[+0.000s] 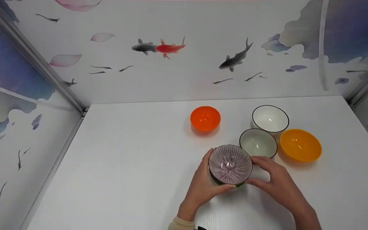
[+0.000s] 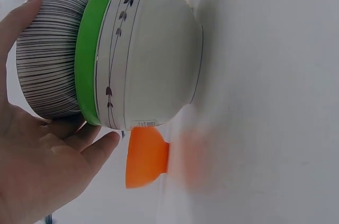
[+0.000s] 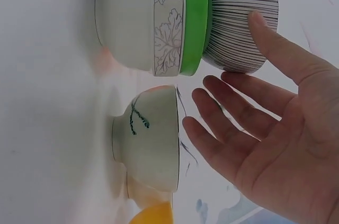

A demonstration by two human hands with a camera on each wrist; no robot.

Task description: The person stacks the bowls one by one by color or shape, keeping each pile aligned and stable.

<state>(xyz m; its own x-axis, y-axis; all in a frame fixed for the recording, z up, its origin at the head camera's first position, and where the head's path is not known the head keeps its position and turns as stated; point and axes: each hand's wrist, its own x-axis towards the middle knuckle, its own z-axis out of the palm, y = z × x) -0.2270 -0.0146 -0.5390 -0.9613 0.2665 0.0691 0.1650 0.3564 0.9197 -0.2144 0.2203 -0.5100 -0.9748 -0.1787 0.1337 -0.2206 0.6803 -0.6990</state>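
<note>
Both hands hold a small bowl (image 1: 230,164) with purplish-black stripes at the top of a stack. My left hand (image 1: 201,182) grips its left side, fingers around the far side and thumb at the near side. From the right, my right hand (image 1: 279,183) holds the same bowl between thumb and index finger, its other fingers spread free. Under the striped bowl shows the green bowl (image 2: 94,54), a bright band in both wrist views. Below that stands a white bowl (image 2: 161,54) with a leaf-patterned band, mostly hidden from the head view.
Just beyond the stack sits a pale green bowl (image 1: 258,143) with a dark rim. A white bowl (image 1: 270,118) is behind it and a yellow bowl (image 1: 300,145) to its right. An orange bowl (image 1: 205,118) stands farther back. Fish-painted walls (image 1: 190,80) border the white table (image 1: 117,166).
</note>
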